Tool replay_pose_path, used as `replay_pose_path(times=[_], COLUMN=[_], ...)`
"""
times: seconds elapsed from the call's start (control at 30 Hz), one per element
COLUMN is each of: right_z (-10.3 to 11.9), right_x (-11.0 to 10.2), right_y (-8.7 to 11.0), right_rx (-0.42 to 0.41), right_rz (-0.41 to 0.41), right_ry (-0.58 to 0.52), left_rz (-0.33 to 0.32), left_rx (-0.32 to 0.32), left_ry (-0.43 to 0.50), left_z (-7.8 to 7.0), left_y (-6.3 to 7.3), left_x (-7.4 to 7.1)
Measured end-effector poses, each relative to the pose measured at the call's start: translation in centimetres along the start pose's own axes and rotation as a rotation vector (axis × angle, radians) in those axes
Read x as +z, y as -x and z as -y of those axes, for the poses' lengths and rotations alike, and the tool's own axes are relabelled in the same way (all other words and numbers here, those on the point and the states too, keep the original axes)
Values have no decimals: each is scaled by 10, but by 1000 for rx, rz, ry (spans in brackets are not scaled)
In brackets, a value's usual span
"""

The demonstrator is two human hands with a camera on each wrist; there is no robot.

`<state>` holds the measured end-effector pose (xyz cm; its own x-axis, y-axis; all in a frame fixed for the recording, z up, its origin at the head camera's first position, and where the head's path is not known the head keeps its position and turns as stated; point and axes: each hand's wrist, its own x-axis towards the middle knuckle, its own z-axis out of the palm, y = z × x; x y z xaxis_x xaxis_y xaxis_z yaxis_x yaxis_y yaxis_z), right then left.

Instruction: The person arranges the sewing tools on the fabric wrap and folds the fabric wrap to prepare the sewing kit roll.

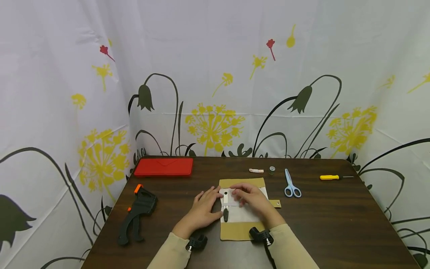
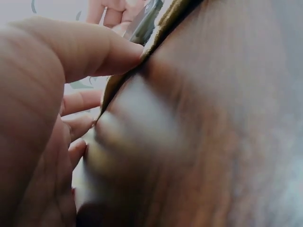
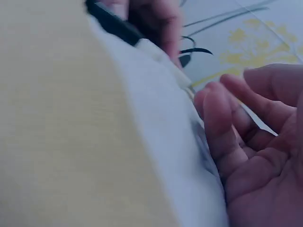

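Note:
A tan fabric case (image 1: 242, 233) with a white lining lies unfolded on the table, a short snap tab (image 1: 276, 203) at its right side. Along its left part lies a slim tool with a pale upper part and a black handle (image 1: 226, 215), under a thin strap. My left hand (image 1: 203, 213) rests at the case's left edge, fingers extended; in the left wrist view its thumb (image 2: 109, 52) touches that edge. Over the white lining, just right of the tool, my right hand (image 1: 252, 200) hovers with fingers loosely bent, nothing visible between them in the right wrist view.
On the left are a red case (image 1: 163, 167) and a black bar clamp (image 1: 137, 215) with orange pads. Behind the fabric case lie a small pale folded strip (image 1: 256, 170) and a little round container (image 1: 271, 170). Blue scissors (image 1: 291, 186) and a yellow-handled screwdriver (image 1: 330, 177) lie to the right.

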<state>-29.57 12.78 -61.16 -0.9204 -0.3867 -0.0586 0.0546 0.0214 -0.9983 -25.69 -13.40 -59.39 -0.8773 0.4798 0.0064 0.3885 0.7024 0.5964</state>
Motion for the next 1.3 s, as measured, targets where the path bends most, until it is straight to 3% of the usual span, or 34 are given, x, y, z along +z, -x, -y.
replay_pose_path(times=[0.13, 0.27, 0.37, 0.5, 0.63, 0.77, 0.87, 1.17, 1.3], right_z=[5, 12, 17, 23, 25, 30, 36, 51, 51], right_x=[-13, -33, -53, -78, -95, -100, -102, -112, -110], right_y=[2, 9, 17, 31, 41, 38, 32, 10, 1], right_rx=[-68, -156, -190, -130, -61, -62, -48, 55, 82], right_rz=[-29, -138, -298, -526, -629, -615, -583, -416, -397], right_ry=[-275, -355, -272, -2, 298, 589, 737, 873, 878], left_rz=[-16, -18, -23, -50, -59, -50, -49, -65, -66], left_rx=[15, 14, 7, 13, 16, -10, -10, 0, -2], left_ry=[30, 80, 96, 98, 96, 89, 87, 82, 88], left_z=[2, 5, 6, 5, 4, 3, 2, 1, 5], left_y=[-2, -2, -1, -3, -5, -1, 1, 0, 2], left_x=[-6, -10, -11, -9, -4, 0, 1, -2, -3])
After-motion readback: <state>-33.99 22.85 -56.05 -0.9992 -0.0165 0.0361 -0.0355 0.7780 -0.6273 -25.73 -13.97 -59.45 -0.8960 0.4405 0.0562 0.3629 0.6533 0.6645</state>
